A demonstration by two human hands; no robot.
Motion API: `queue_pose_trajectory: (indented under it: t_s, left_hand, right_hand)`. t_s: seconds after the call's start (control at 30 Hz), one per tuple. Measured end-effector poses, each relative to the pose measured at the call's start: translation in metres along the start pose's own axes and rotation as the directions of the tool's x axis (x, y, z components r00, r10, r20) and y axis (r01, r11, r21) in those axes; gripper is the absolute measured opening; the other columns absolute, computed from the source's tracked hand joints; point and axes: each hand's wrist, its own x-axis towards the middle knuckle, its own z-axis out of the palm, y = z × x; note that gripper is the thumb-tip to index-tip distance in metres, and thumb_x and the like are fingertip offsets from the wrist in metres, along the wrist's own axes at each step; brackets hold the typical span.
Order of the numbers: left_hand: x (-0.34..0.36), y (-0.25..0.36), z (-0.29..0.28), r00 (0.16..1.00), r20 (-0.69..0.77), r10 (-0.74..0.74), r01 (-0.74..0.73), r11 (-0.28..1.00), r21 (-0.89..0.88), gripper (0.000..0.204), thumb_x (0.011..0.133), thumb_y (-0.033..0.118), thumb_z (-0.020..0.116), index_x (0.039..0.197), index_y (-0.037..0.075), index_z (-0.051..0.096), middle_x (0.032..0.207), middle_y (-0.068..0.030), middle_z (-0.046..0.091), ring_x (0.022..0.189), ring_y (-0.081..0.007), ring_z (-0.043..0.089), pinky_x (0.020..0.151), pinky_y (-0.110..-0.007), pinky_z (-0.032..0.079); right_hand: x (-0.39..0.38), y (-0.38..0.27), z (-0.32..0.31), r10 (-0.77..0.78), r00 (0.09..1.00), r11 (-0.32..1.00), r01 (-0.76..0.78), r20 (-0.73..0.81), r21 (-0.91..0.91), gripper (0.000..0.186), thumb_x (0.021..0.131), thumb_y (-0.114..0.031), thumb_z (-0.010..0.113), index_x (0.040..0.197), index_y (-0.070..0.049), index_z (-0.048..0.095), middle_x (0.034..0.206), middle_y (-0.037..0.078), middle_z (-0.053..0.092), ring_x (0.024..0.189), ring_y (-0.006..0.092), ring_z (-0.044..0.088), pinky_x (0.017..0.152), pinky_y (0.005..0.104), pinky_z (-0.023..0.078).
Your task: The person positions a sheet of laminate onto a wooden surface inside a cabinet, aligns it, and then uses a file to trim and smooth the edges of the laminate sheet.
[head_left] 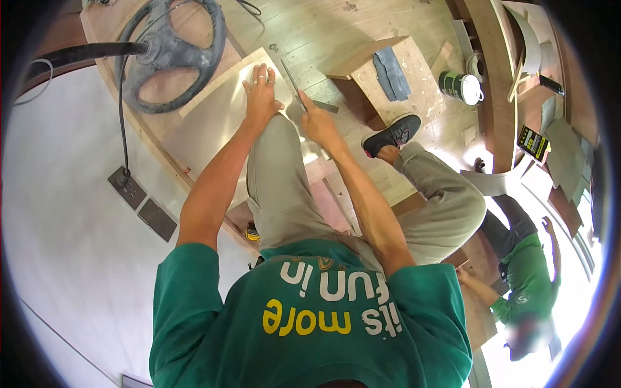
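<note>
My left hand (pixel 262 96) lies flat with its fingers stretched out on a smooth pale panel (pixel 206 129), close to the panel's right edge. Just right of it, beyond my knee, my right hand (pixel 317 123) is closed around a long, thin, straight-edged tool (pixel 291 77). The tool points away from me along that edge; its grip is hidden in my fingers, and I cannot make out its exact kind. A short dark flat piece (pixel 327 106) shows beside my right fingers; whether it belongs to the tool I cannot tell.
A large grey steering-wheel-shaped metal part (pixel 169 58) stands at the upper left. A wooden box (pixel 414 81) bears a folded grey cloth (pixel 391 73), with a paint can (pixel 460 87) beside it. A tape measure (pixel 252 231) lies by my leg. At right, another person (pixel 529 271) in green works.
</note>
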Motion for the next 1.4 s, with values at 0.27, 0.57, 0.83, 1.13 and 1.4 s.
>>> queue_pose_trajectory:
  t_s: [0.27,0.57,0.83,1.13,1.4]
  left_hand:
    - [-0.004,0.01,0.002,0.998,0.023,-0.063,0.061,0.996,0.06,0.114,0.058,0.035,0.091,0.144,-0.006,0.029,0.154,-0.0214,0.023,0.147,-0.0385,0.014,0.104,-0.074,0.027]
    - [0.006,0.011,0.0,0.998,-0.031,-0.063,0.065,0.995,0.071,0.115,0.057,0.034,0.091,0.144,-0.007,0.029,0.153,-0.0196,0.024,0.147,-0.0367,0.014,0.103,-0.074,0.029]
    - [0.014,0.015,0.0,0.999,0.004,-0.046,0.045,0.998,0.051,0.116,0.056,0.034,0.091,0.145,-0.007,0.029,0.154,-0.0201,0.021,0.147,-0.0368,0.015,0.101,-0.076,0.029]
    - [0.008,0.018,0.004,0.998,0.019,-0.054,0.054,0.998,0.041,0.118,0.056,0.036,0.091,0.146,-0.007,0.027,0.155,-0.0201,0.02,0.148,-0.0358,0.012,0.102,-0.077,0.026]
    - [0.004,0.014,0.007,0.997,0.027,-0.076,0.075,0.996,0.039,0.118,0.058,0.033,0.091,0.147,-0.006,0.023,0.154,-0.0194,0.022,0.148,-0.0352,0.013,0.103,-0.076,0.027]
  right_hand:
    - [0.0,-0.001,0.026,0.056,0.997,0.998,-0.054,0.056,-0.036,0.065,0.088,-0.012,0.052,0.15,-0.013,0.031,0.086,0.031,0.065,0.083,0.049,0.062,0.077,0.0549,0.048]
    - [-0.004,-0.007,0.008,0.023,0.997,0.998,-0.02,0.072,-0.053,0.067,0.086,-0.01,0.052,0.15,-0.013,0.033,0.085,0.029,0.065,0.081,0.0462,0.063,0.074,0.0537,0.049]
    - [0.012,0.025,0.015,-0.017,0.999,1.0,0.018,0.036,-0.005,0.067,0.085,-0.008,0.051,0.15,-0.012,0.032,0.089,0.031,0.065,0.084,0.0482,0.062,0.075,0.0546,0.047]
    - [-0.001,0.035,0.018,-0.061,0.998,0.998,0.061,0.009,0.004,0.065,0.087,-0.009,0.053,0.149,-0.012,0.034,0.086,0.03,0.066,0.083,0.0472,0.063,0.075,0.0542,0.048]
    - [-0.012,0.018,0.02,0.069,0.994,0.997,-0.067,0.082,-0.026,0.065,0.087,-0.008,0.049,0.15,-0.012,0.032,0.09,0.032,0.063,0.083,0.0486,0.061,0.077,0.0547,0.046]
